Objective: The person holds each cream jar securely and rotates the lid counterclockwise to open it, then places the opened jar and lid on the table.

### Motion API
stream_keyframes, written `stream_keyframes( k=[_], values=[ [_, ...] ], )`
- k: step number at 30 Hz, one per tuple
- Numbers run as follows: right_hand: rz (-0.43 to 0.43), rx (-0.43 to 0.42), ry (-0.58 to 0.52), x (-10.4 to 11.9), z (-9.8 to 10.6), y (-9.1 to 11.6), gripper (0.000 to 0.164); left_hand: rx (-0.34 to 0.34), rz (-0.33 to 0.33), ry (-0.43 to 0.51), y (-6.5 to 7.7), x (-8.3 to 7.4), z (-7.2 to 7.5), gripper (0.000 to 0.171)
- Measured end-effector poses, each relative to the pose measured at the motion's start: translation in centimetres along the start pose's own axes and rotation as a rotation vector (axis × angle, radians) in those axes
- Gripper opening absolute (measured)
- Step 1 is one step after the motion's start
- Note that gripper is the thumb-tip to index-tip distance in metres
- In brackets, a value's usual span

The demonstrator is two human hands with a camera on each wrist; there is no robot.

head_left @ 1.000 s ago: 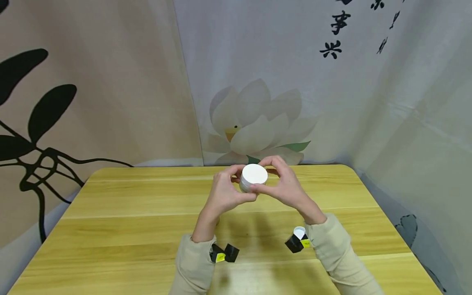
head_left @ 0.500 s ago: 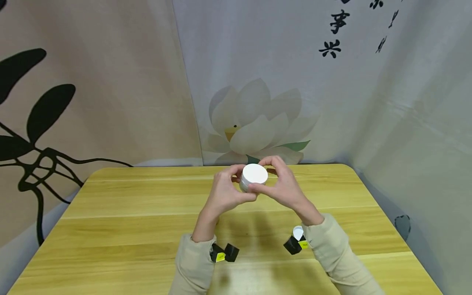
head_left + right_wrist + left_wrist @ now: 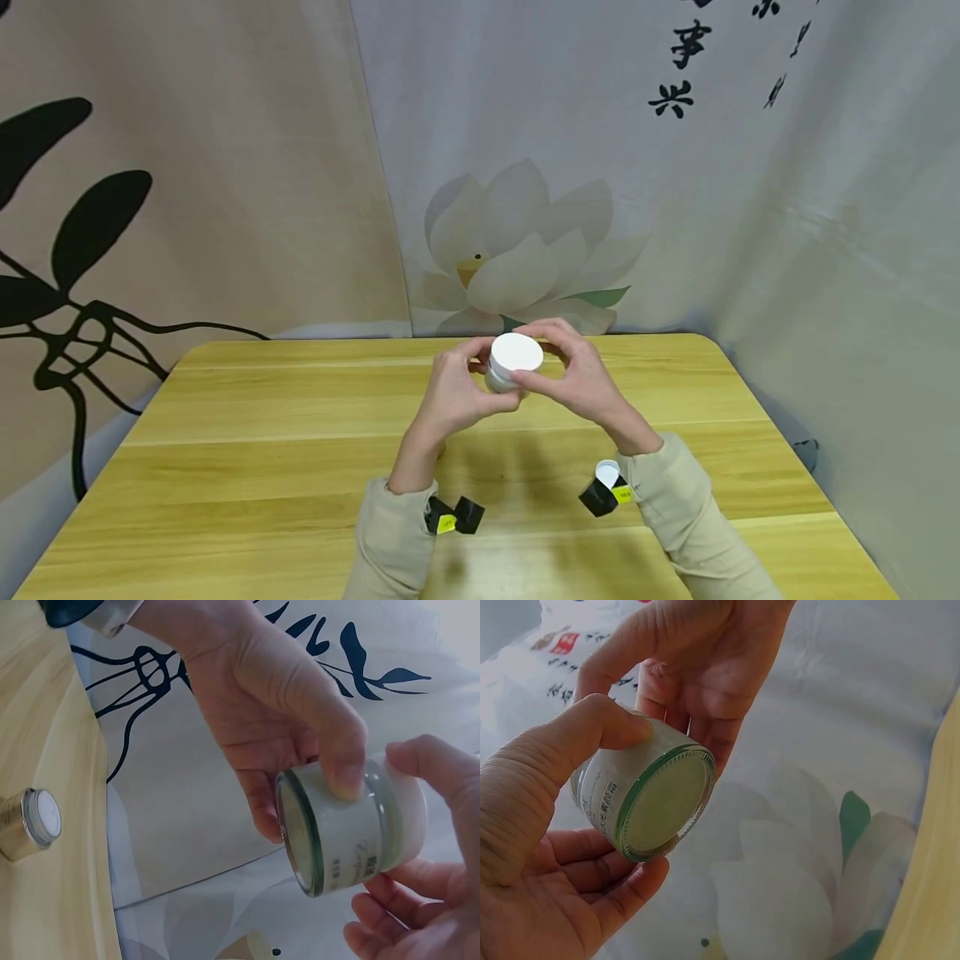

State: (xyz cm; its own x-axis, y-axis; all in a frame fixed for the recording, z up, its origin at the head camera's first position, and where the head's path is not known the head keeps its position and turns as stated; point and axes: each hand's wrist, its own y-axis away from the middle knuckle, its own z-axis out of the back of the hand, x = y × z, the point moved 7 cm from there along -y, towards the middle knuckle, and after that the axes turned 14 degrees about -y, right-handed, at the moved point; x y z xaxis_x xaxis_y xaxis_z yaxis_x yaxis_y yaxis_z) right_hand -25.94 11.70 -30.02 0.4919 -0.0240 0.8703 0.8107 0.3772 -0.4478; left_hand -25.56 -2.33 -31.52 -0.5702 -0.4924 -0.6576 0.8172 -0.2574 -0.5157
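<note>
Over the far part of the table, both hands hold a cream jar [image 3: 645, 787] with a pale glass body, a thick clear base and printed text. Its white lid [image 3: 517, 352] faces up in the head view. My left hand [image 3: 459, 390] grips the glass body, thumb on the label side, as the left wrist view shows. Around the lid curl the thumb and fingers of my right hand [image 3: 573, 375]. In the right wrist view the lid [image 3: 409, 817] sits against the jar's body, and whether it is loose I cannot tell.
A small gold jar [image 3: 28, 825] with a white top stands on the wooden table [image 3: 300, 467], partly hidden in the head view by the right wrist camera [image 3: 598, 497]. The left wrist camera [image 3: 453, 515] hangs over the table. Printed cloth [image 3: 562, 125] hangs behind.
The right fingers have shifted slightly left around the lid, and the jar has tilted a little, with more of its body visible below the lid. Otherwise the hands stay in place.
</note>
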Motion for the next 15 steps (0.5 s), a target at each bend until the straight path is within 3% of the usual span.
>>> stream_keyframes(
  k=[9,15],
  values=[
    [0.053,-0.07,-0.096,0.5,0.7,0.0,0.047,0.008,0.015,0.005,0.1,0.4,-0.1,0.052],
    [0.067,-0.121,-0.094,0.5,1.9,0.3,0.052,-0.007,0.025,-0.016,0.2,0.7,0.3,0.051]
  ],
)
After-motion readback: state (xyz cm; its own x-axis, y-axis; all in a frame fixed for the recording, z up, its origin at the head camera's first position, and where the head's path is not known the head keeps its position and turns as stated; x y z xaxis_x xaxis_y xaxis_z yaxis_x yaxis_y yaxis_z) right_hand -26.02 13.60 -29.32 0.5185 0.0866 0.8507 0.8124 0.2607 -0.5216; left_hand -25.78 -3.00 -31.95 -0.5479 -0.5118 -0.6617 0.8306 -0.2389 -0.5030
